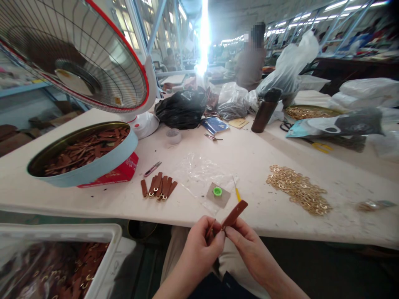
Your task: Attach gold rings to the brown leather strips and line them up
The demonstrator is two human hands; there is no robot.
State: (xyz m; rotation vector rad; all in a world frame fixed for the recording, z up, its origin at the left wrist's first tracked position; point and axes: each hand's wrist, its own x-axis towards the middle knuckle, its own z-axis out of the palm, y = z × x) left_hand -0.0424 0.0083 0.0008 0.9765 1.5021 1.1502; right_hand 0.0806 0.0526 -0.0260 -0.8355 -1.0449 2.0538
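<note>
My right hand (245,238) pinches a brown leather tab (236,212), which slants up and to the right from my fingers. My left hand (202,243) meets it at the tab's lower end, its fingers curled around another thin brown strip (211,227); what is between the fingertips is mostly hidden. Just beyond my hands lie a yellow-handled awl (238,194) and a green round cap (217,191) on a small grey-brown square (223,200). Left of these, a group of brown tabs with metal rings (160,186) rests on the table (190,207).
A pile of gold-coloured rings (296,189) lies to the right. At left are a tin of brown strips (84,176), a fan (146,87) and small snips (152,168). A white bin (115,236) stands below. Behind are a dark bottle (266,112) and black bag (182,108).
</note>
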